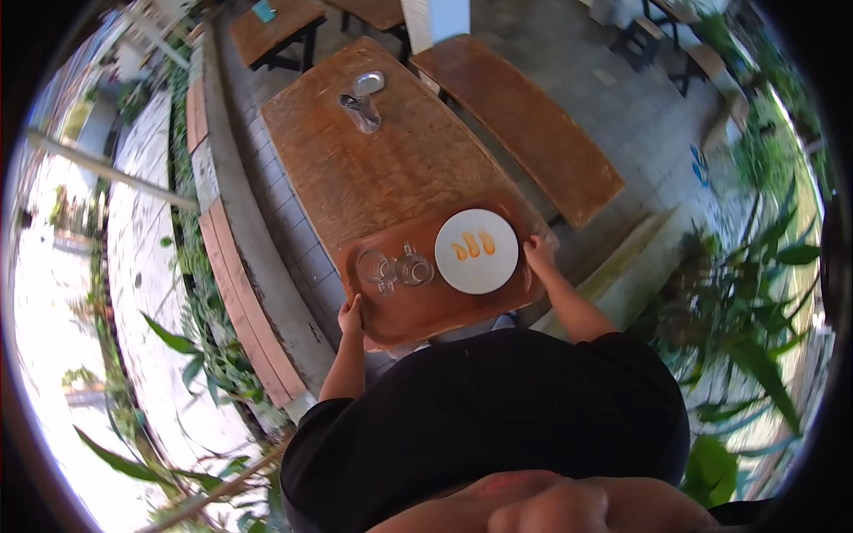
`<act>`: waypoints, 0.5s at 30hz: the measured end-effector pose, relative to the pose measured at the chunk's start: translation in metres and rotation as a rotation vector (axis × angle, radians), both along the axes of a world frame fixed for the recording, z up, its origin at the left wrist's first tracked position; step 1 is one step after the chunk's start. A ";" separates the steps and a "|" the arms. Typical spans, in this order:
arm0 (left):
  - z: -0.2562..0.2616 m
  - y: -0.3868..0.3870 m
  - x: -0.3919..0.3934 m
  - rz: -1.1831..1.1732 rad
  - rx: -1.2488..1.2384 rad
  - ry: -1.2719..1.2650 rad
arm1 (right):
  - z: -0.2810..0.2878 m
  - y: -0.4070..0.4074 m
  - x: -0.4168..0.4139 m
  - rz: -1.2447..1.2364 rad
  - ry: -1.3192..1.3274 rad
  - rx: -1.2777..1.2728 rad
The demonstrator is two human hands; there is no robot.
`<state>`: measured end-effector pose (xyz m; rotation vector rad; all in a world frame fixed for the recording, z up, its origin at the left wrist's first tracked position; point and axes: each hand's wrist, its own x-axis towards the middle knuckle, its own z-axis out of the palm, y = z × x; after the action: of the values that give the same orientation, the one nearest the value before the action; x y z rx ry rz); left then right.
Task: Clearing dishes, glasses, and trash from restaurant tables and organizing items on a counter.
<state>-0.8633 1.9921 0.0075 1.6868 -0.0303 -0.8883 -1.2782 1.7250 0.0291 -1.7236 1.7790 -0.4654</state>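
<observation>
A brown serving tray (pixel 400 313) lies level in front of my body, over the near end of a wooden table (pixel 373 173). My left hand (pixel 350 316) grips its left edge, and my right hand (pixel 538 253) grips the right edge. Toward the tray's right side sits a round white plate (pixel 466 276) with several orange-yellow pieces or marks (pixel 474 244) on it. Left of the plate stand a clear glass mug (pixel 414 269) and another clear glass mug (pixel 377 268), side by side. Whether the tray touches the tabletop cannot be told.
Farther along the table are a silvery round dish (pixel 368 83) and a clear plastic-like item (pixel 361 113). A wooden bench (pixel 520 120) runs along the table's right side. A low concrete ledge (pixel 246 233) with wooden slats borders the left; leafy plants (pixel 753 333) grow at the right.
</observation>
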 end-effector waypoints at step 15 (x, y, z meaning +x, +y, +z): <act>0.019 0.009 -0.154 0.178 0.275 -0.229 | 0.026 -0.060 -0.073 0.053 -0.064 0.078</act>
<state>-1.0175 2.0009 0.0269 2.0072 0.0898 -0.5829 -1.3516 1.6646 0.0556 -1.6785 1.6805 -0.4187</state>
